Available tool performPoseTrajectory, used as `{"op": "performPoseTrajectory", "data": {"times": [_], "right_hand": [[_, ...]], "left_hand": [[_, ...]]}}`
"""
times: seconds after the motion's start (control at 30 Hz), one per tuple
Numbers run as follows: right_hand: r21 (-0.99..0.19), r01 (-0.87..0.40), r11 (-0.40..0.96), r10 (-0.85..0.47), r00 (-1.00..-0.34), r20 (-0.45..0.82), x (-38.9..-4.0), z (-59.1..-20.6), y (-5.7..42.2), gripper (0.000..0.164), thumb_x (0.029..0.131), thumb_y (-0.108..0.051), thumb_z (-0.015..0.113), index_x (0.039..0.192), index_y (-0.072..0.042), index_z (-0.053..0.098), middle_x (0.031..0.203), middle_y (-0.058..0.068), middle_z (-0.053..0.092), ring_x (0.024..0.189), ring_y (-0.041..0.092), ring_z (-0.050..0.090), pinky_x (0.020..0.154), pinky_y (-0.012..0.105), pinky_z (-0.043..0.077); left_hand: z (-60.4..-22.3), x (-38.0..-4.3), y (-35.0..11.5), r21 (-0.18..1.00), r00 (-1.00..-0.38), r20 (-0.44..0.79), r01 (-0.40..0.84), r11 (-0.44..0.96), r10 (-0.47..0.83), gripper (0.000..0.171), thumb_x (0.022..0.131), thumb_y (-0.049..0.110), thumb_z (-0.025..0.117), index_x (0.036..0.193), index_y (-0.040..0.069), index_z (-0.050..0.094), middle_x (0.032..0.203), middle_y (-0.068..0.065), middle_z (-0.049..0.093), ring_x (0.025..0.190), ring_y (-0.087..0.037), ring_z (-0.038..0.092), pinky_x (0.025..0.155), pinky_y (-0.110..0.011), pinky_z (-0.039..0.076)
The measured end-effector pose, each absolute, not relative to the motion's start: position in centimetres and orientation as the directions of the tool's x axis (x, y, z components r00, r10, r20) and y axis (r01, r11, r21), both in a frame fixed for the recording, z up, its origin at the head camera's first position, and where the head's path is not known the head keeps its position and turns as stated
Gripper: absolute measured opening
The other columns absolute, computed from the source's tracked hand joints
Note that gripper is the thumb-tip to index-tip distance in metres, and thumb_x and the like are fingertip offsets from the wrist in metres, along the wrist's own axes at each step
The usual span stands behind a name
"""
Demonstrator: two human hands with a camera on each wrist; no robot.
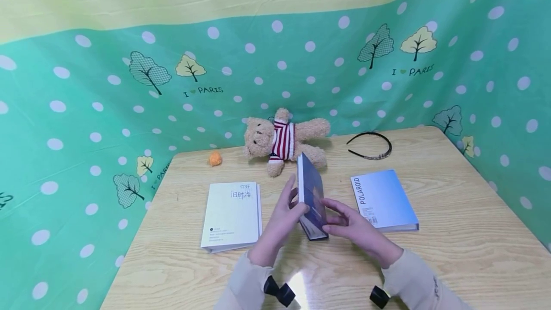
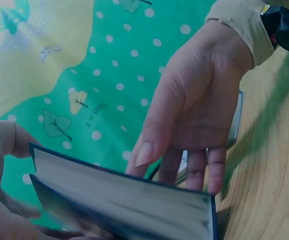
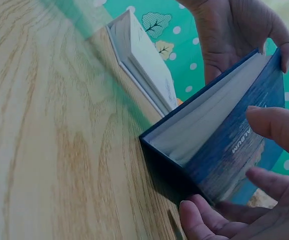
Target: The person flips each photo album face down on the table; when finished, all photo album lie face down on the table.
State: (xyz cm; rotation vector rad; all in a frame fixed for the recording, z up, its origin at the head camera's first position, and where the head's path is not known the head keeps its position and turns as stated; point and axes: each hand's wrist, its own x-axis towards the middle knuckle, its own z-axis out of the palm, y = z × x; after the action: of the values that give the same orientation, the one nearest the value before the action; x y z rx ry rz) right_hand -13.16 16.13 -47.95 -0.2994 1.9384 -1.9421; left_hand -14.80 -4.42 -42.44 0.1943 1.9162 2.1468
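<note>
Left hand (image 1: pixel 282 220) pinches the blue album (image 1: pixel 313 189) between thumb and fingers, while the right hand (image 1: pixel 354 227), loosely spread, has fingertips at its lower end. The album tilts, nearly upright, over the table (image 1: pixel 172 262); contact below is unclear. Steady handling calls for keeping it closed and supporting that lower end. A white book (image 1: pixel 232 213) and Polaroid book (image 1: pixel 387 200) flank it; farther back lies a teddy bear (image 1: pixel 282 140).
</note>
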Motion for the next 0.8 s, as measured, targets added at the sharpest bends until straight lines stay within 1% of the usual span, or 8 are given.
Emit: {"op": "performPoseTrajectory", "data": {"times": [0.1, 0.2, 0.27, 0.43, 0.57, 0.7, 0.8], "right_hand": [[-0.993, 0.122, 0.01, -0.405, -0.907, -0.115, -13.0, -47.9, 16.1, 0.082, 0.088, -0.012, 0.072, 0.154, -0.008, 0.024, 0.156, 0.022, 0.024, 0.122, 0.038, 0.051, 0.096, 0.037, 0.048], [-0.993, 0.121, -0.002, -0.409, -0.906, -0.11, -13.0, -47.9, 16.1, 0.088, 0.087, -0.01, 0.072, 0.155, -0.006, 0.018, 0.154, 0.027, 0.024, 0.121, 0.038, 0.052, 0.094, 0.035, 0.05], [-0.992, 0.124, -0.005, -0.414, -0.904, -0.111, -12.9, -47.8, 16.1, 0.09, 0.086, -0.009, 0.073, 0.156, -0.006, 0.016, 0.154, 0.028, 0.024, 0.121, 0.039, 0.051, 0.093, 0.035, 0.05], [-0.992, 0.117, 0.037, -0.409, -0.904, -0.122, -13.0, -47.9, 16.1, 0.091, 0.085, -0.011, 0.075, 0.156, -0.008, 0.018, 0.153, 0.028, 0.025, 0.124, 0.041, 0.048, 0.092, 0.036, 0.05], [-0.989, 0.129, 0.073, -0.385, -0.911, -0.148, -13.0, -47.8, 16.2, 0.092, 0.085, -0.015, 0.075, 0.157, -0.011, 0.017, 0.154, 0.027, 0.025, 0.125, 0.039, 0.045, 0.093, 0.036, 0.047], [-0.986, 0.15, 0.076, -0.379, -0.91, -0.167, -13.0, -47.8, 16.3, 0.095, 0.086, -0.015, 0.076, 0.157, -0.012, 0.014, 0.155, 0.027, 0.023, 0.128, 0.04, 0.042, 0.095, 0.039, 0.047], [-0.985, 0.154, 0.082, -0.382, -0.907, -0.174, -13.0, -47.8, 16.3, 0.096, 0.086, -0.016, 0.076, 0.157, -0.012, 0.012, 0.155, 0.027, 0.022, 0.129, 0.041, 0.041, 0.096, 0.04, 0.047]], "left_hand": [[-42.5, -14.9, -4.8, 0.988, -0.952, -0.055, -0.096, -0.124, 0.3, 0.088, 0.077, 0.002, 0.054, 0.157, 0.018, 0.02, 0.146, -0.026, 0.039, 0.121, -0.041, 0.051, 0.094, -0.047, 0.05], [-42.7, -15.0, -5.2, 0.987, -0.952, -0.048, -0.093, -0.134, 0.303, 0.086, 0.077, 0.002, 0.053, 0.156, 0.015, 0.021, 0.145, -0.028, 0.039, 0.119, -0.04, 0.053, 0.091, -0.047, 0.051], [-42.8, -15.0, -5.4, 0.986, -0.953, -0.052, -0.097, -0.137, 0.298, 0.085, 0.078, 0.001, 0.052, 0.156, 0.014, 0.021, 0.145, -0.028, 0.039, 0.116, -0.039, 0.055, 0.089, -0.045, 0.053], [-42.9, -15.0, -5.8, 0.98, -0.959, -0.082, -0.126, -0.151, 0.27, 0.082, 0.078, 0.002, 0.05, 0.155, 0.009, 0.022, 0.142, -0.028, 0.043, 0.103, -0.029, 0.061, 0.081, -0.04, 0.056], [-42.9, -15.1, -6.0, 0.976, -0.962, -0.107, -0.15, -0.157, 0.253, 0.08, 0.079, 0.002, 0.049, 0.154, 0.007, 0.022, 0.139, -0.027, 0.046, 0.092, -0.023, 0.062, 0.075, -0.036, 0.056], [-43.0, -15.1, -6.1, 0.975, -0.96, -0.12, -0.162, -0.153, 0.253, 0.077, 0.079, 0.001, 0.045, 0.153, 0.008, 0.026, 0.126, -0.023, 0.053, 0.084, -0.02, 0.06, 0.069, -0.031, 0.054], [-43.2, -15.2, -6.2, 0.976, -0.957, -0.122, -0.164, -0.145, 0.261, 0.075, 0.079, 0.0, 0.041, 0.153, 0.01, 0.029, 0.117, -0.021, 0.055, 0.082, -0.02, 0.059, 0.069, -0.031, 0.052]]}}
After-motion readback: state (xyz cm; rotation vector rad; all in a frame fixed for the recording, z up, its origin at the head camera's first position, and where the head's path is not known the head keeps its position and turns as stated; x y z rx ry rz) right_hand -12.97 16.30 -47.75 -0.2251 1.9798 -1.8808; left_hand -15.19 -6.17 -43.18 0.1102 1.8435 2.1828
